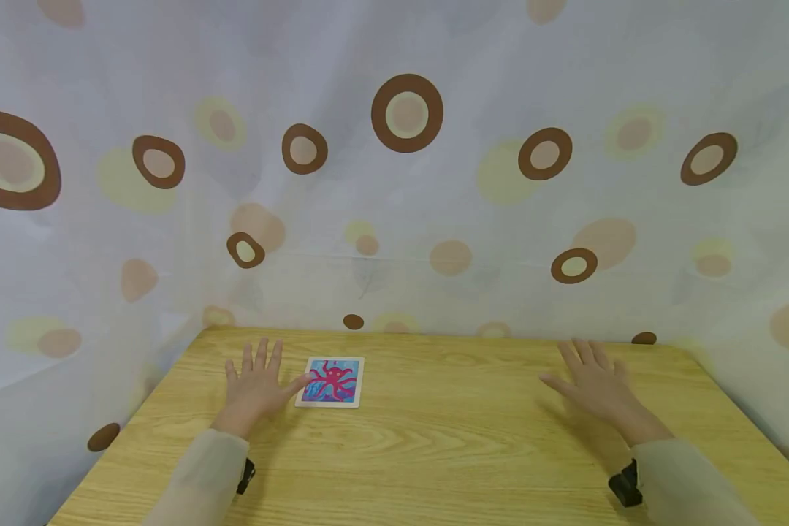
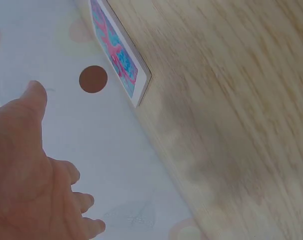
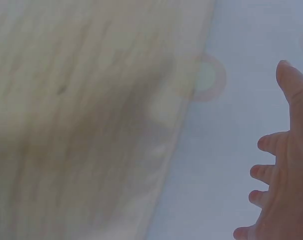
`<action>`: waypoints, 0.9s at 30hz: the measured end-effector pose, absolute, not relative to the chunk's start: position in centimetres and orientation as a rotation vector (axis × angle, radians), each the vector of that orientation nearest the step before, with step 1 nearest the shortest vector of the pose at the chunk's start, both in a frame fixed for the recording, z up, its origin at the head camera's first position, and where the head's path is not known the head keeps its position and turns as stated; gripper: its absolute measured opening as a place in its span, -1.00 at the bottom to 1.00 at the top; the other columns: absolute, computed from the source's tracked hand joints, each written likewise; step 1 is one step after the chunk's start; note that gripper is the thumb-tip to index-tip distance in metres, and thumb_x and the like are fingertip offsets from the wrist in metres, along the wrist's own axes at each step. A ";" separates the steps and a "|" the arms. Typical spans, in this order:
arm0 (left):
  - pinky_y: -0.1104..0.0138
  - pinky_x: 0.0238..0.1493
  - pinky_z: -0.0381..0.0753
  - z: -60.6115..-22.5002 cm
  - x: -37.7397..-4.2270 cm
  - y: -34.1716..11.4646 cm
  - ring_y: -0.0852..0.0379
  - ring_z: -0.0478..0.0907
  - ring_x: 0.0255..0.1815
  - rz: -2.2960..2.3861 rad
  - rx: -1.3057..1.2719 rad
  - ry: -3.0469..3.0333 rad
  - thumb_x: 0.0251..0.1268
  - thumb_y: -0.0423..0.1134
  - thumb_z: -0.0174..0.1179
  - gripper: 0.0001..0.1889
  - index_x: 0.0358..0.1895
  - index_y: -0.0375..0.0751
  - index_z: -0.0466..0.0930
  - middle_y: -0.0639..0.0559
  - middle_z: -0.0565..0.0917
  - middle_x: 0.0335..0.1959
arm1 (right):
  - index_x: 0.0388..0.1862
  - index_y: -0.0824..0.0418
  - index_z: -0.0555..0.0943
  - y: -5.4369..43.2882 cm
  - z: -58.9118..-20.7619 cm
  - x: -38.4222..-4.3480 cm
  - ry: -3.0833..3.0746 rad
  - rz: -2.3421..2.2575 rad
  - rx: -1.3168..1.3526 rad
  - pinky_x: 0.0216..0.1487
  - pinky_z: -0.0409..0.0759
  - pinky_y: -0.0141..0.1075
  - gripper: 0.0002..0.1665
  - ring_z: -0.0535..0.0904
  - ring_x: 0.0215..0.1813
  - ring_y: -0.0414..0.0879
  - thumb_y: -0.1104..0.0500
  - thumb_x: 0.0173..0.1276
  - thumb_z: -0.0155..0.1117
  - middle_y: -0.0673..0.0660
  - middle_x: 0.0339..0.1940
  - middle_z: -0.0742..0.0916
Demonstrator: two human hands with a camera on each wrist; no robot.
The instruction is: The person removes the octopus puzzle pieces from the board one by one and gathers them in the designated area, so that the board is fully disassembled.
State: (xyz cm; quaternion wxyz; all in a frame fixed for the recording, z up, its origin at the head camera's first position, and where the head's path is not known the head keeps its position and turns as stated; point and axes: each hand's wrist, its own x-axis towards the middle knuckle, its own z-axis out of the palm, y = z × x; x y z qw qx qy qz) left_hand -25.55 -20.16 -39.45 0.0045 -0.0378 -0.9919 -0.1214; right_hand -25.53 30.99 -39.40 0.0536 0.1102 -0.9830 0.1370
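A square white-bordered tile (image 1: 332,393) with a pink octopus on a blue ground lies flat on the wooden table (image 1: 434,453), left of the middle. In the left wrist view, the tile (image 2: 116,50) shows some thickness at its edge. My left hand (image 1: 256,391) is spread above the table just left of it, its thumb overlapping the tile's left side in the head view; the left wrist view shows the hand (image 2: 31,175) raised and apart from it. On the right, my right hand (image 1: 595,387) hovers over the table with fingers spread, holding nothing.
A white curtain (image 1: 473,307) with brown, pink and yellow spots hangs behind the table and along both sides. Both forearms wear light sleeves, with a black wrist device (image 1: 626,483) on the right and another black piece (image 1: 246,476) on the left.
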 end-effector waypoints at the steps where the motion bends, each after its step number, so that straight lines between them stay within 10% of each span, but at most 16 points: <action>1: -0.27 0.19 -0.53 -39.4 -25.5 -20.2 -0.36 -0.45 0.37 -0.375 -0.118 -3.113 0.22 0.39 -0.18 -0.01 0.44 -0.32 -0.22 -0.36 -0.26 0.42 | 0.43 0.38 0.00 30.7 -39.2 -25.7 -2.986 0.418 0.345 0.08 -0.30 0.47 0.03 -0.23 0.35 0.45 -0.35 0.31 -0.07 0.48 0.38 0.02; 27: -0.20 0.27 -0.07 -41.4 -27.8 -21.0 -0.31 -0.10 0.38 -0.304 -0.484 -3.092 0.30 0.02 0.09 -0.20 0.41 -0.40 -0.03 -0.33 0.00 0.40 | 0.44 0.31 0.02 13.4 -39.2 -30.9 -2.919 1.006 1.044 0.32 -0.03 0.17 -0.12 -0.07 0.41 0.24 -0.18 0.38 0.00 0.34 0.41 0.14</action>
